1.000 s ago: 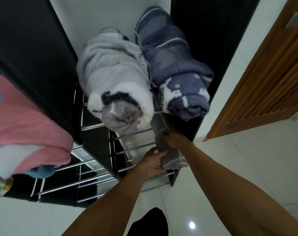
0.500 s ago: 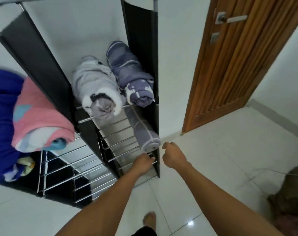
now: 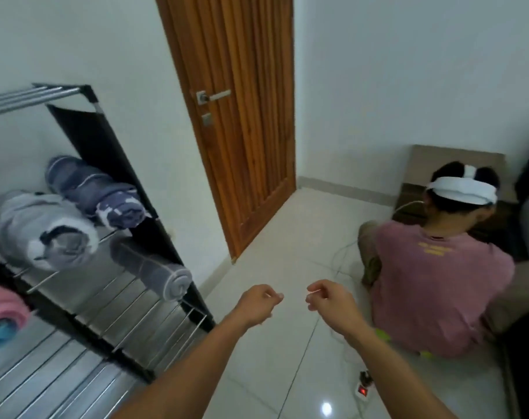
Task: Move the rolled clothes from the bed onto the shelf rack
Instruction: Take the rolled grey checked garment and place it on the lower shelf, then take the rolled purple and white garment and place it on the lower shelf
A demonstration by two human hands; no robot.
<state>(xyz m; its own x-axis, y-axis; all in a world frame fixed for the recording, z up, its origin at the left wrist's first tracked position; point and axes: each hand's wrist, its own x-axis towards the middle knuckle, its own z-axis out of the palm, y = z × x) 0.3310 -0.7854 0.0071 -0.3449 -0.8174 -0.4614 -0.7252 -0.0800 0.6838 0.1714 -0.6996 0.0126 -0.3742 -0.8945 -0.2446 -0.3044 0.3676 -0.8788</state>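
Both hands hang over a pale glossy tiled floor, empty, with the fingers curled loosely inward: the left hand sits near 6 o'clock and the right hand just beside it, the two apart.

At 9 o'clock a shelf rack of metal rods and black fabric side panels stands against the white wall. On one tier a grey fleece roll lies beside a blue patterned roll, touching or nearly so. On the tier below, a grey towel roll rests along the right panel. At 8 o'clock, a pink roll shows in the neighbouring section.

A ribbed wooden door with a metal lever handle is shut at 12 o'clock. At 3 o'clock a seated person in a pink shirt faces away. A white power strip with a red lit switch lies on the floor at 5 o'clock.
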